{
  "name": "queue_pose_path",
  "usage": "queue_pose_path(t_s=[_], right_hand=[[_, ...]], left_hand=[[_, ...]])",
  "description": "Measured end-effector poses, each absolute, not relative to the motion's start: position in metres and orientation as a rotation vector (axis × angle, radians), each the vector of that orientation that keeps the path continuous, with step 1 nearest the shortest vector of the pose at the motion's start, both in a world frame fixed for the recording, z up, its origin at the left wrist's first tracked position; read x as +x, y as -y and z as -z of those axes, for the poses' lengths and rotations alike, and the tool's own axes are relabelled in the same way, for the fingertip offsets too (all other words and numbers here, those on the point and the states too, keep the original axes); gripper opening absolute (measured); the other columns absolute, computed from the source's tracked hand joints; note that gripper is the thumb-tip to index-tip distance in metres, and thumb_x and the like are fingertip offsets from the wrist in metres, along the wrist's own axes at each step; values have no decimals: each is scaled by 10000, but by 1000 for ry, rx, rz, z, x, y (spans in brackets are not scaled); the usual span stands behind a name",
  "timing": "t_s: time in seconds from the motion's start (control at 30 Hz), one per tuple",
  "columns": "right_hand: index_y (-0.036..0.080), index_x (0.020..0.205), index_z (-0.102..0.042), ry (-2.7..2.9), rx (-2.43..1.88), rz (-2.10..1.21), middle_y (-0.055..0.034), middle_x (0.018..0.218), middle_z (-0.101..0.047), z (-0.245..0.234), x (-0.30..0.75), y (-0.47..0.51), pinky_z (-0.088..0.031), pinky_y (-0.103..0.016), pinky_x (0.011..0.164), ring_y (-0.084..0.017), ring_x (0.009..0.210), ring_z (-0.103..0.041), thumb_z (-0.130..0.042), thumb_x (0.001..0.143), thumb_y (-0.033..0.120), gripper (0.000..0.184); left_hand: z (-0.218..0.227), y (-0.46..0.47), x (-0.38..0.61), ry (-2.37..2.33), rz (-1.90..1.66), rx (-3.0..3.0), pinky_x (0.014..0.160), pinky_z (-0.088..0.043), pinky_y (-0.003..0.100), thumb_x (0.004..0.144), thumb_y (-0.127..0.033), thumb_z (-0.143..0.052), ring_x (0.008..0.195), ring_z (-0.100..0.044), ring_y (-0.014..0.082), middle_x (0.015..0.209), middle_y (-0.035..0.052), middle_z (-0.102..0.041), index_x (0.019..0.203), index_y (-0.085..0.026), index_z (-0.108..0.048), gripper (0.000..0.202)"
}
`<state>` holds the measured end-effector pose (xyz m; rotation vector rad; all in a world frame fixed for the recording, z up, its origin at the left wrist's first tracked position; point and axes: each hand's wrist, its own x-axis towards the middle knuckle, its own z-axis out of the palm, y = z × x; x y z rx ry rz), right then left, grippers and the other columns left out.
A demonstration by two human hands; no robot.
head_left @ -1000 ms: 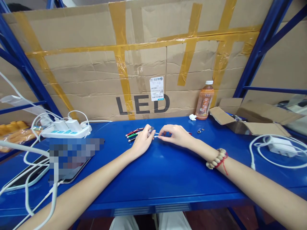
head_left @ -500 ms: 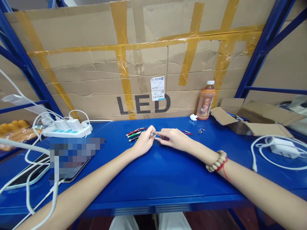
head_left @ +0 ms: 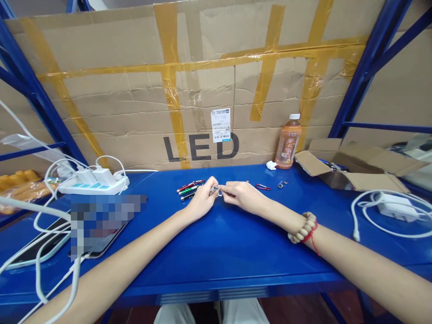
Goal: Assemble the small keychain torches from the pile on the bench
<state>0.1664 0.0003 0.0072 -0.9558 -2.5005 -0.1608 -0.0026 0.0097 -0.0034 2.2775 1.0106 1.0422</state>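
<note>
Both my hands rest together at the middle of the blue table (head_left: 222,252). My left hand (head_left: 201,199) pinches a small silver metal piece (head_left: 216,189) between thumb and fingers. My right hand (head_left: 242,195), with a bead bracelet on its wrist, is closed on the other end of the same small piece, fingertips touching those of the left. Just left of the hands lie several thin pen-like sticks (head_left: 189,187), red, green and dark. A red clip (head_left: 261,186) and small metal caps (head_left: 282,184) lie right of the hands.
A white power strip (head_left: 92,183) with chargers and cables sits at the left, above a tablet (head_left: 91,234). An orange drink bottle (head_left: 287,141) stands at the back. An open cardboard box (head_left: 351,168) and a white charger with cable (head_left: 391,209) are on the right. A taped cardboard wall (head_left: 202,90) is behind.
My right hand has slid left until its fingertips meet my left hand; the thin rod seen between them earlier is now hidden. The red clip is uncovered.
</note>
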Motion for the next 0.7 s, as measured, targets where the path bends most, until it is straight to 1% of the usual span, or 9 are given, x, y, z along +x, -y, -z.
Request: queue_pose_path(t_s=[0.1,0.2,0.3,0.43,0.57,0.7], right_hand=[[157,741,-565,2430,-956,137,-7,654,-490,-7,170,-5,-300,-215,562,-107,580,-433,-449,852,167,161],[156,783,-576,2310,-966,122,2,636,-462,-9,176,-10,-319,-213,572,-110,582,-435,-428,871,191,176],[150,889,-591,2166,-928,133,-5,662,-471,-10,180,-11,-351,-218,591,-113,602,-451,-402,892,212,198],[149,1020,-574,2103,-796,145,-35,757,-528,-11,176,-7,-403,-231,666,-123,688,-493,-379,913,240,240],[138,1053,-564,2191,-694,195,-52,784,-544,-10,169,-3,-424,-252,699,-136,735,-501,-352,929,253,271],[131,1063,-555,2237,-677,164,-70,841,-565,-10,168,-1,-436,-271,732,-144,772,-509,-331,935,237,279]], left_hand=[[4,-10,-2,-1038,-1048,2180,560,-311,221,849,-334,-430,556,-388,96,601,-68,-385,779,-206,-327,178],[3,-9,-1,-1055,-1038,2101,545,-320,215,823,-354,-482,533,-403,94,592,-79,-407,844,-213,-339,202],[2,-8,-1,-1043,-988,2149,549,-322,219,856,-360,-416,525,-397,95,579,-72,-421,814,-207,-362,168],[1,-7,-1,-1002,-917,2286,590,-328,234,875,-370,-370,576,-428,108,611,-51,-453,769,-190,-414,213],[2,-6,-2,-969,-888,2281,605,-334,250,876,-379,-358,612,-444,120,656,-24,-484,724,-172,-431,267],[4,-7,-3,-844,-897,2213,587,-333,251,884,-395,-338,581,-419,110,629,-20,-461,697,-167,-412,304]])
